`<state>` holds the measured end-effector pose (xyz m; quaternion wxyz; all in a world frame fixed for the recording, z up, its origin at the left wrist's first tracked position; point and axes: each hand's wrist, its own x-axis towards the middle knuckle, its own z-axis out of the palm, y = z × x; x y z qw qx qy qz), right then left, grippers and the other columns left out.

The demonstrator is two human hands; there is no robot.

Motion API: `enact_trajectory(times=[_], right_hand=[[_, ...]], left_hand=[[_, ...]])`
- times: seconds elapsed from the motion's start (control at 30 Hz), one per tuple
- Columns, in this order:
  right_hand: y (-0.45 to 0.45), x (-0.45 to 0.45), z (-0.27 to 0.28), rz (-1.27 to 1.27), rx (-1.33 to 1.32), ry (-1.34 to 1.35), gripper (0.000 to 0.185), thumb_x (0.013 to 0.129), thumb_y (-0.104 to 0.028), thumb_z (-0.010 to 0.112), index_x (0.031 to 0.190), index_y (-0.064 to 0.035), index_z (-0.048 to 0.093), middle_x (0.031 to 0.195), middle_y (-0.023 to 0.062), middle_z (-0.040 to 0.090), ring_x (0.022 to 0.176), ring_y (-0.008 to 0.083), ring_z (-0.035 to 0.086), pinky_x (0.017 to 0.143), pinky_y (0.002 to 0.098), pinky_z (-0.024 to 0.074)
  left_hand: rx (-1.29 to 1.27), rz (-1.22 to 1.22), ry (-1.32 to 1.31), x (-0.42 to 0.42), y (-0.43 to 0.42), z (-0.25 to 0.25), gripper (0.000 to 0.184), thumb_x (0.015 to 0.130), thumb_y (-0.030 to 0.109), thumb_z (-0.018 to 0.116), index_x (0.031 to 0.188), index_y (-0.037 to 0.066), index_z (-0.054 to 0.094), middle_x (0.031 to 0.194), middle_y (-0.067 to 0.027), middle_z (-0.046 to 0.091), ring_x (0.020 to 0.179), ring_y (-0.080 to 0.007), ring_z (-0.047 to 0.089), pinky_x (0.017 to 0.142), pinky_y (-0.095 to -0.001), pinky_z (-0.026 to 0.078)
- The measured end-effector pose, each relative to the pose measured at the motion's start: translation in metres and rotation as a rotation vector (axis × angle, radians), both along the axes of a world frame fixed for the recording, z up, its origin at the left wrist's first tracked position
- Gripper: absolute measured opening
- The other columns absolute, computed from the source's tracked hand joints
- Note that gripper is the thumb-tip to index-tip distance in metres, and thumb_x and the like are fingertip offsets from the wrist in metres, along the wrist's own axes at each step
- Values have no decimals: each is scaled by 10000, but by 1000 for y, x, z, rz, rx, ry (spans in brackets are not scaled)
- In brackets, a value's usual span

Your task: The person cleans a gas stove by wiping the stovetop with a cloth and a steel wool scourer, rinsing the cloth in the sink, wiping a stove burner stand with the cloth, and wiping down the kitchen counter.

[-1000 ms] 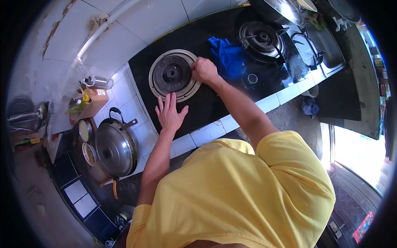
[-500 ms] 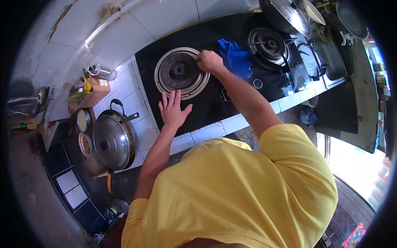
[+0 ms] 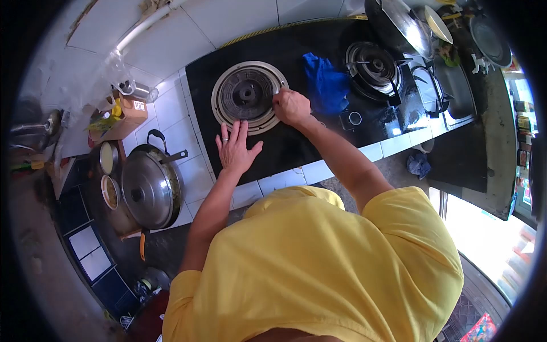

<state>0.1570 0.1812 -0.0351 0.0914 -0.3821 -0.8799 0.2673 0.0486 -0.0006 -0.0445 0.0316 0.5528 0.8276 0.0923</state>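
The left burner (image 3: 242, 91) of a black glass cooktop (image 3: 199, 71) lies in front of me, a dark round centre inside a wide metal ring. My left hand (image 3: 235, 153) is open, its fingers spread and the fingertips resting on the ring's near edge. At the ring's right side my right hand (image 3: 293, 108) is closed in a fist and pressed against the metal. Whatever is inside that fist, if anything, is hidden. A crumpled blue cloth (image 3: 326, 85) lies on the cooktop just right of the right hand.
Right of the cloth is a second burner (image 3: 376, 65) with a pan support, and a round knob (image 3: 355, 118) near the front. A lidded pan (image 3: 147, 188) stands at the left, beside two bowls. Behind the right burner leans a large wok (image 3: 401, 28). A sink (image 3: 460, 102) is far right.
My right hand has slid down along the ring's right side, toward me. My left hand stays at the near edge. The view has shifted slightly.
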Motion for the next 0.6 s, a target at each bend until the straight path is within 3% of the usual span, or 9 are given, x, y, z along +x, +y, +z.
enact_trajectory(times=[0.23,0.3,0.4,0.5,0.6], right_hand=[[-29,-5,-4,109,75,-14,140,740,-235,535,741,-171,660,868,63,623,796,258,629,688,386,513],[-13,-2,-1,-25,33,-60,134,723,-222,544,735,-161,662,839,80,634,780,258,630,663,383,518],[6,-4,7,23,28,-77,149,718,-192,536,763,-170,677,845,97,646,800,266,626,681,377,517],[-29,-10,12,34,-41,-168,171,733,-220,537,822,-174,675,891,105,640,843,281,621,739,384,505],[-27,-12,7,-75,-107,-198,183,740,-249,541,839,-168,673,920,102,638,866,287,618,761,394,498]], left_hand=[[-58,28,-24,-1,1,4,700,704,462,634,1294,162,405,1354,-29,350,1261,-367,262,971,-572,229],[-81,42,-45,-1,1,8,693,708,458,632,1294,169,405,1357,-22,343,1264,-358,261,978,-572,220],[-60,35,-7,-1,-5,7,689,712,465,625,1297,180,400,1352,-46,357,1249,-347,296,965,-563,245],[-73,39,-13,-2,0,4,702,713,473,621,1308,184,387,1363,-42,343,1253,-350,290,971,-569,237],[-75,41,-21,-3,-2,6,708,710,478,621,1309,184,386,1374,-26,328,1257,-349,286,968,-576,238]])
